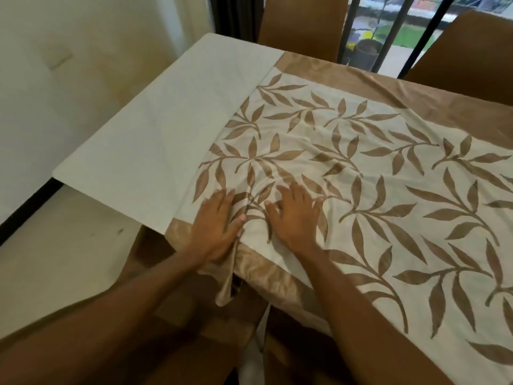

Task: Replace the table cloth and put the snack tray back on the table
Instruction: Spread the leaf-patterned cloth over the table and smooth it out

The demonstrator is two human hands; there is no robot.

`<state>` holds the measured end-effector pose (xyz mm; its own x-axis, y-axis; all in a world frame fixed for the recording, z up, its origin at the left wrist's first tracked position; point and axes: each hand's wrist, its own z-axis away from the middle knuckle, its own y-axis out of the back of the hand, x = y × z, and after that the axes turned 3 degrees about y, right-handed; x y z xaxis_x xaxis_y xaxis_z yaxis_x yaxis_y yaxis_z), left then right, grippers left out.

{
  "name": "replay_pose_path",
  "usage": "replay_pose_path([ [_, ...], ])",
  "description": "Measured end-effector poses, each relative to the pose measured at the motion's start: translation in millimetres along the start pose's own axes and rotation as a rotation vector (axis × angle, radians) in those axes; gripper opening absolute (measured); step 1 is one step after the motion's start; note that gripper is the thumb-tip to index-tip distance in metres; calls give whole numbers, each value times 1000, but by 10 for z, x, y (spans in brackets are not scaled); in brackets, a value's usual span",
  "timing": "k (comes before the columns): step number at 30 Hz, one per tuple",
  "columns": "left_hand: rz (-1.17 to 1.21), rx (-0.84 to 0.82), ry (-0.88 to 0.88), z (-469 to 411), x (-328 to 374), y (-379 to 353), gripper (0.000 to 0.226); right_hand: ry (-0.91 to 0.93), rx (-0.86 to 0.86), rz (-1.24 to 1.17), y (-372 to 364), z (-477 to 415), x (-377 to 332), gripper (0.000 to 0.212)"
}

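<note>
A cream table cloth (361, 168) with brown leaf prints and a gold satin border covers most of the table. Its left strip is bare white table top (155, 134). My left hand (215, 226) lies flat with straight fingers on the cloth near the front left corner. My right hand (294, 215) rests just beside it, fingers spread on the fabric. Wrinkles bunch between and ahead of the two hands. A fold of the gold border hangs over the front edge below my left hand. No snack tray is in view.
Brown upholstered chairs stand at the far side (302, 23) and far right (466, 48), and another (194, 315) sits under the front edge below my arms. A cream wall is at the left. Black window bars (388, 31) are behind the table.
</note>
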<state>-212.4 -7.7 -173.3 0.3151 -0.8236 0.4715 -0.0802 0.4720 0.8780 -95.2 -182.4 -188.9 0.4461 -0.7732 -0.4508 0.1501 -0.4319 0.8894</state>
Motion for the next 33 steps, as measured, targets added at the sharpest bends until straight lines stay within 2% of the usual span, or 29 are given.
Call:
replay_pose_path([
  [4,-214,-26,53,162,-149,-163,75,39,-71,73,-230,331,-162,61],
  [9,-308,-57,90,-95,-604,109,73,61,-89,123,-249,321,-109,63],
  [13,-364,-120,47,-279,-911,352,76,82,-111,85,-203,312,-88,63],
  [16,-392,-188,62,-343,-993,452,75,106,-130,64,-151,332,-19,63],
  [18,-430,-160,31,-318,-895,453,70,107,-158,47,-108,336,18,63],
  [21,-348,-63,-28,-111,-538,348,69,105,-185,17,-56,379,-26,61],
  [24,-189,-52,102,130,-381,124,68,108,-163,16,-86,495,-123,60],
  [30,-333,-122,154,0,-828,269,78,106,-120,104,-168,664,-150,62],
  [33,-371,-190,154,-158,-1044,479,73,123,-135,106,-120,658,-130,61],
])
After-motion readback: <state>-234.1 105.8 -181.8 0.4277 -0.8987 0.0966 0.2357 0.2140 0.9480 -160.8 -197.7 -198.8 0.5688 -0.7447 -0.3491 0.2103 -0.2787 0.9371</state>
